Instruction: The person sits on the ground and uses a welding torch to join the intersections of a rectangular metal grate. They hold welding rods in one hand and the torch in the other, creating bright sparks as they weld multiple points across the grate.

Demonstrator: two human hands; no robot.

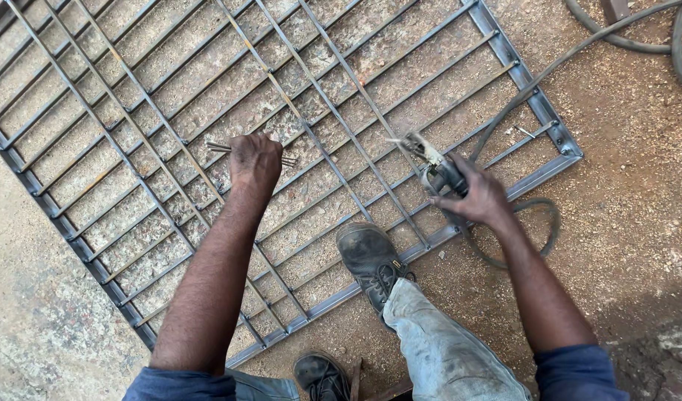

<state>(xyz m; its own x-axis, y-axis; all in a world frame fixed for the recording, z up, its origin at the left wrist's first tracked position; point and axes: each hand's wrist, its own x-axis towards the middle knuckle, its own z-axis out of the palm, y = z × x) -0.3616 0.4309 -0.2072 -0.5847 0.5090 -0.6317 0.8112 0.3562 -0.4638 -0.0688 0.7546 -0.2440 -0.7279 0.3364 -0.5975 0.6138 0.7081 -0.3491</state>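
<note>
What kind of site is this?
Likely an outdoor metalwork or welding yard: a large grey steel bar grille lies flat on bare reddish dirt, the right hand holds a corded welding holder, and the left hand grips thin metal rods.

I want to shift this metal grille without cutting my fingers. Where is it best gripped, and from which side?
Probably grip the flat outer frame of the grille at its right edge, coming from the bare ground beside it. That bar is wider than the thin inner rods and lies open there. The near edge is pinned under a shoe.
</note>
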